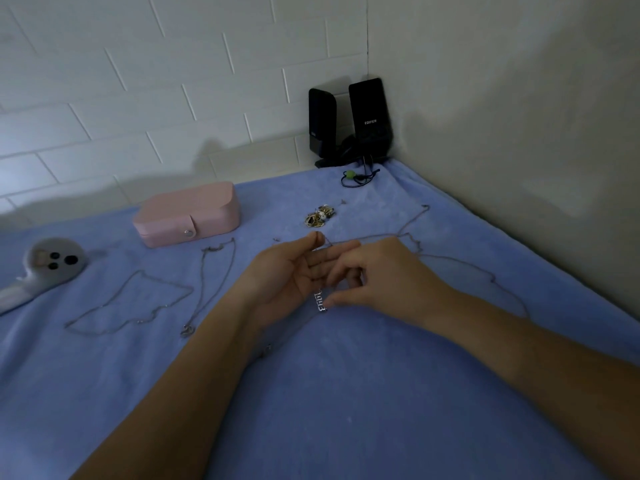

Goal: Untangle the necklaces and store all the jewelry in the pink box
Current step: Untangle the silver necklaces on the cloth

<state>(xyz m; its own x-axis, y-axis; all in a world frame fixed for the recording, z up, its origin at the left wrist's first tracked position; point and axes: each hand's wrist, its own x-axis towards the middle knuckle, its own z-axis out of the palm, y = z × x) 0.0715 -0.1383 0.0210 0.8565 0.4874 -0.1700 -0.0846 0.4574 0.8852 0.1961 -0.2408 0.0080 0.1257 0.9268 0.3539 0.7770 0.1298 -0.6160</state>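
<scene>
My left hand (294, 271) and my right hand (374, 275) meet at the middle of the blue cloth (346, 393). Both pinch a thin silver chain whose letter pendant (320, 301) hangs between them. That chain (460, 265) trails off to the right in a wide loop. Two other silver necklaces lie spread out on the left, one a broad loop (131, 306) and one a long narrow one (204, 289). The pink box (187, 213) stands shut at the back left. A small heap of gold earrings (320, 214) lies behind my hands.
Two black speakers (349, 123) stand in the wall corner, with a dark cord bracelet bearing a green bead (350, 174) in front of them. A grey round-headed device (52, 263) lies at the left edge. Walls close off the back and right.
</scene>
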